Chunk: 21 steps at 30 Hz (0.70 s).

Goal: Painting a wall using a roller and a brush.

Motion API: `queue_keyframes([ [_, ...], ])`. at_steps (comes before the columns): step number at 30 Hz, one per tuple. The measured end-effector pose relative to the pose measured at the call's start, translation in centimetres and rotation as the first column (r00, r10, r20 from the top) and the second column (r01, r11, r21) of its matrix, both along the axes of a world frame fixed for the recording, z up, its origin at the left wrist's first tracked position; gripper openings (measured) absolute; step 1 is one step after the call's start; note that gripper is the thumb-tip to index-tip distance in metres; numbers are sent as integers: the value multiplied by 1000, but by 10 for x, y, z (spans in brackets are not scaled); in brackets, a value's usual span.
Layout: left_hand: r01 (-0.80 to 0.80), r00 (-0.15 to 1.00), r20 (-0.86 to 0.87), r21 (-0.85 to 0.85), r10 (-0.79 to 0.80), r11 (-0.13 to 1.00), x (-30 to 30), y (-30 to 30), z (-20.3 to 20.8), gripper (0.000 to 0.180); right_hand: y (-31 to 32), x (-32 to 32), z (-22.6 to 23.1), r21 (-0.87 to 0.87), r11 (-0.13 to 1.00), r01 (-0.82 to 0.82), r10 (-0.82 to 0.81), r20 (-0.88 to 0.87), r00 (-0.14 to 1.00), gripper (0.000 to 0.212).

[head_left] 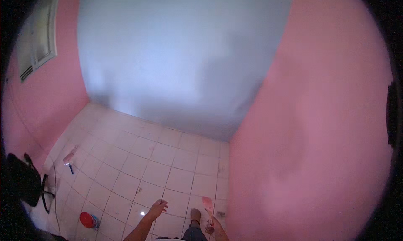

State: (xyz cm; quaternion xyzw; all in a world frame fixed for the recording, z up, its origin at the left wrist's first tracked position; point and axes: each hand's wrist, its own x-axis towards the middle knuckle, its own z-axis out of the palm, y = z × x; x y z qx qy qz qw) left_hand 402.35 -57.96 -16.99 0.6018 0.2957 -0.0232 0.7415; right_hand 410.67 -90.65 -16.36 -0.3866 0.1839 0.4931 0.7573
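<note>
In my right hand (210,227), near the bottom edge, the fingers are wrapped round the handle of a flat paintbrush (207,203). Its wide pink end points up and away from me, above the tiled floor and close to the pink right wall (289,157). My left hand (158,209) hangs over the tiles with nothing in it, its fingers loosely curled and apart. One foot in a brown shoe (195,215) shows between the two hands.
A bucket with a red top (88,220) stands at lower left. Beyond it a paint roller (69,162) lies by a pink smear. A black chair (23,178) and a thin cable (56,190) are at far left. A pale blue wall (176,64) rises ahead.
</note>
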Motion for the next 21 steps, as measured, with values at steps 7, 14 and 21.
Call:
queue_keyframes([
  [7,-58,992,-123,-180,36,982,54,0,-19,53,14,139,-14,-14,975,-222,200,495,845,49],
  [14,316,948,74,-122,-309,941,173,18,107,59,141,289,118,-34,768,-640,613,329,718,31],
  [21,-3,983,177,-248,48,969,215,68,134,56,287,318,134,360,560,-746,693,290,660,34],
])
